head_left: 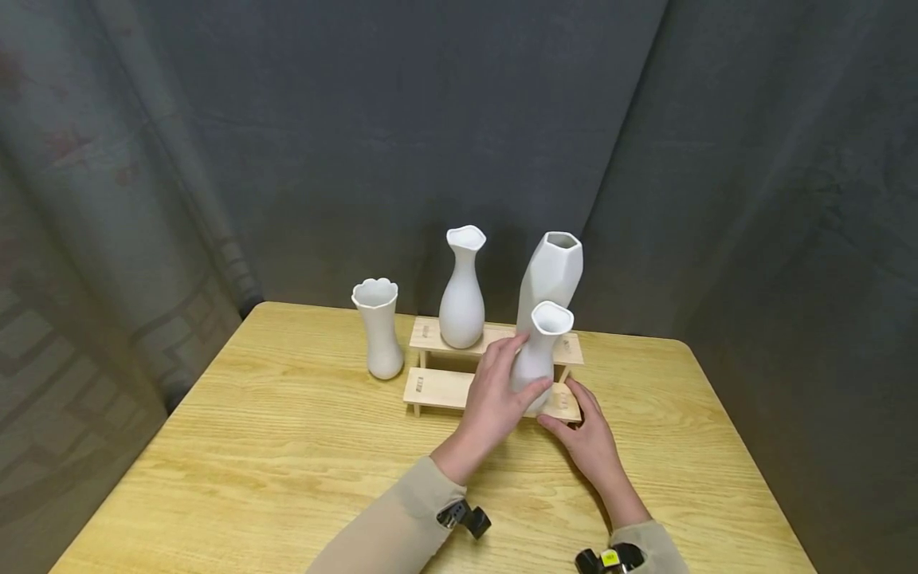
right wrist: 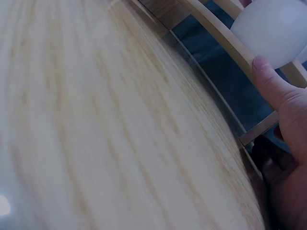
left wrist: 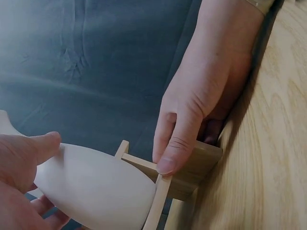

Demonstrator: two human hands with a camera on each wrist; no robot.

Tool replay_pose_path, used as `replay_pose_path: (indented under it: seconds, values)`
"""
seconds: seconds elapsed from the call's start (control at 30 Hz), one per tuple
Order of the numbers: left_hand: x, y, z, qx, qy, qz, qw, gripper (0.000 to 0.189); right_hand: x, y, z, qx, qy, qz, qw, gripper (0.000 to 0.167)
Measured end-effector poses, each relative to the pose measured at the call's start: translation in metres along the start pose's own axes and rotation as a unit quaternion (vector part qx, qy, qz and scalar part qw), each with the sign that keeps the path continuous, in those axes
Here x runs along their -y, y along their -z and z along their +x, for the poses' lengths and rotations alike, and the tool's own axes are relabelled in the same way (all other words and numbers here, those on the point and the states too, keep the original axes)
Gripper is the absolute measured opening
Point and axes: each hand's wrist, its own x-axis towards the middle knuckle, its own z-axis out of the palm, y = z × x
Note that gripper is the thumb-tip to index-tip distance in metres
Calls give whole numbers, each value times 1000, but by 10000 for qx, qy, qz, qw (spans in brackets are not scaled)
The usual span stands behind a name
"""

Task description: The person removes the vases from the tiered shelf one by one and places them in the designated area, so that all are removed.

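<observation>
Right of centre in the head view, we have the matte white, wavy-mouthed, ceramic-looking vase (head_left: 534, 365) at the right part of the lower board of a pale wooden two-tier stand (head_left: 441, 388). Our left hand (head_left: 493, 395) is wrapped around its body, thumb on the near side and fingers round the far side. Our right hand (head_left: 590, 438) grips the board's right end, thumb on the front edge and fingers curled behind it.

The base seems to meet the board, but we cannot tell whether the full weight is down, so we should loosen the left fingers only once it sits flat. We'd do well to brace the light-looking stand with the right hand and mind the tall white faceted vase (head_left: 551, 275) just behind; a nudge could rock it or the slender white bottle-shaped vase (head_left: 462, 307) at upper centre.
</observation>
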Motion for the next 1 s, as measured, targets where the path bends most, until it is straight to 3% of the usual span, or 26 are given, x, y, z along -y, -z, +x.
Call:
replay_pose_path:
  seconds: [0.7, 1.0]
  values:
    - [5, -5, 0, -15, -114, 274, 9996, 70, 3, 1, -2, 27, -36, 35, 10000, 96]
    - [-1, 5, -2, -82, -299, 144, 9994, 68, 2, 1, -1, 22, -32, 54, 10000, 97]
